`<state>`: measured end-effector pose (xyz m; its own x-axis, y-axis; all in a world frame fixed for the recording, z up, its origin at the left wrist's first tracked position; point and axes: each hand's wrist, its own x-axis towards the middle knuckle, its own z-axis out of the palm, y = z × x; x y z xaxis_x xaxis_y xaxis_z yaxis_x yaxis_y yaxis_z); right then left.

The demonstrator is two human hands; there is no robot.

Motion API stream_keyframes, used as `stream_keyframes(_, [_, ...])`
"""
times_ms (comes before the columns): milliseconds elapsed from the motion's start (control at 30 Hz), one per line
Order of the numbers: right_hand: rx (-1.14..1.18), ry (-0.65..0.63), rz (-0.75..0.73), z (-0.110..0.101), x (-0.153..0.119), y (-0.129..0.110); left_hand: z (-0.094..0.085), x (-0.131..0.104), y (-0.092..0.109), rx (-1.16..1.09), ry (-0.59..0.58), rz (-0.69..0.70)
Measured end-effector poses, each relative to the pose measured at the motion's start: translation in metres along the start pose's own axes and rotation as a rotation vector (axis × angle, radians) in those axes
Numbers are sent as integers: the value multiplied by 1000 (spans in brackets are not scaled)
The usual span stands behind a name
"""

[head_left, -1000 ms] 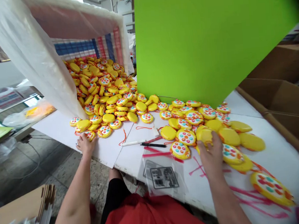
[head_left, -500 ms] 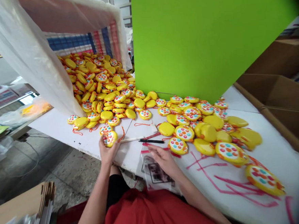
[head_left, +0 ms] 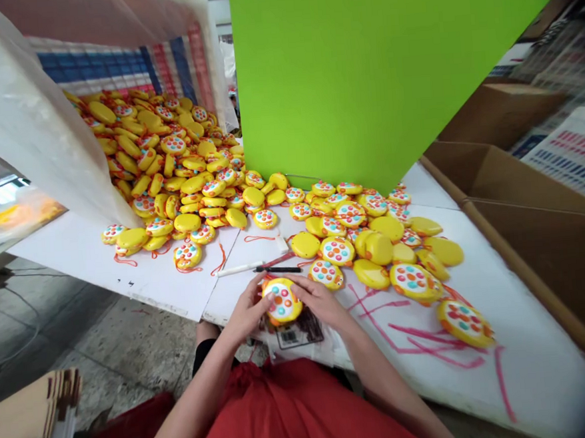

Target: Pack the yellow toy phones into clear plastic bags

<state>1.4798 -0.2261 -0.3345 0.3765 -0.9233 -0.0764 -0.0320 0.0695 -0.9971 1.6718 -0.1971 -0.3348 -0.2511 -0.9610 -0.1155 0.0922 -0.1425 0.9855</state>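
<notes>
Between both hands, above the table's near edge, is a round yellow toy [head_left: 282, 301] with a white face full of red, orange and blue dots. My left hand [head_left: 250, 310] grips its left side, thumb on the face. My right hand [head_left: 320, 301] closes on its right edge. Beneath it lies a clear plastic bag [head_left: 301, 338] with dark print, partly covered by the toy and hands. Just beyond the hands are a black pen [head_left: 278, 270] and a white pen [head_left: 238, 268]. A similar toy [head_left: 187, 255] with an orange cord lies to the left.
A plastic-lined container [head_left: 81, 140] on its side spills a heap of yellow toys [head_left: 188, 166] onto the white table [head_left: 383, 366]. More toys [head_left: 369, 240] lie before a tall green panel [head_left: 362, 74]. Cardboard boxes [head_left: 524, 229] stand at right. Pink strokes mark the tabletop.
My left hand has brought the toy rightward from beside the heap to above the plastic bag. My right hand, previously apart over the bag, now grips the toy too. The view has shifted right.
</notes>
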Motion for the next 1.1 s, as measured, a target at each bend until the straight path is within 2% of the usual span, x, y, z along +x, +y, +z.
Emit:
stream_keyframes(67, [-22, 6, 9, -5, 0, -2, 0, -1, 6, -87, -63, -91])
stream_keyframes(133, [49, 53, 21, -3, -1, -1, 3, -4, 11, -142, -49, -126])
stream_keyframes(233, [224, 61, 97, 8, -5, 5, 7, -9, 16, -205, 21, -97])
stream_keyframes(333, [289, 54, 107, 17, -7, 12, 10, -11, 15, -158, -19, -25])
stream_keyframes(400, [294, 79, 58, 20, -7, 14, 12, -10, 11, -106, -39, 22])
stream_keyframes(500, [286, 76, 27, 20, -6, 12, 15, -9, 5, -56, 6, 69])
stream_keyframes(667, [272, 54, 25, 19, -9, 5, 15, -9, 4, -120, 41, 58])
stream_keyframes(867, [254, -117, -7, 22, -13, -1, 10, -9, -2, -260, 98, 22])
stream_keyframes(967, [210, -87, -14, 24, -14, -3, 10, -9, -5, -289, 86, 32])
stream_keyframes(1100, [203, -80, -29, 22, -15, -5, 10, -12, -3, -255, 2, 59])
